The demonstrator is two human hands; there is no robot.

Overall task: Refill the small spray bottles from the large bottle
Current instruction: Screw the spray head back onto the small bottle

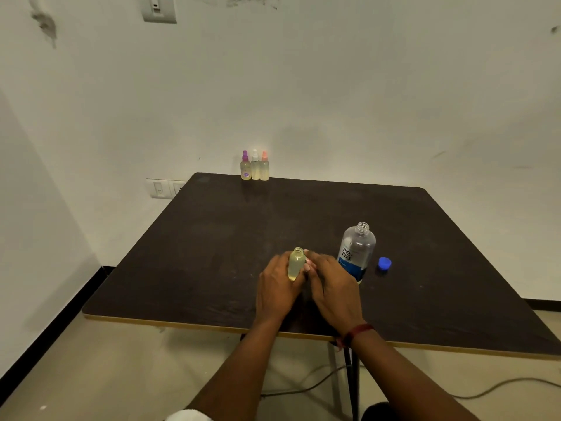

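My left hand (pixel 277 284) grips a small open spray bottle (pixel 296 264) with yellowish liquid and no spray top, upright near the table's front middle. My right hand (pixel 331 284) rests against the bottle's right side, fingers curled; whether it holds anything is hidden. The large clear bottle (pixel 356 250) with a blue label stands uncapped just right of my hands. Its blue cap (pixel 384 263) lies on the table to its right. Three small spray bottles stand at the far edge, topped purple (pixel 245 166), white (pixel 255 165) and pink (pixel 264 166).
The dark brown table (pixel 212 238) stands against a white wall. Its light front edge runs below my wrists. A cable lies on the floor under the table. A wall switch plate sits behind the table's far left corner.
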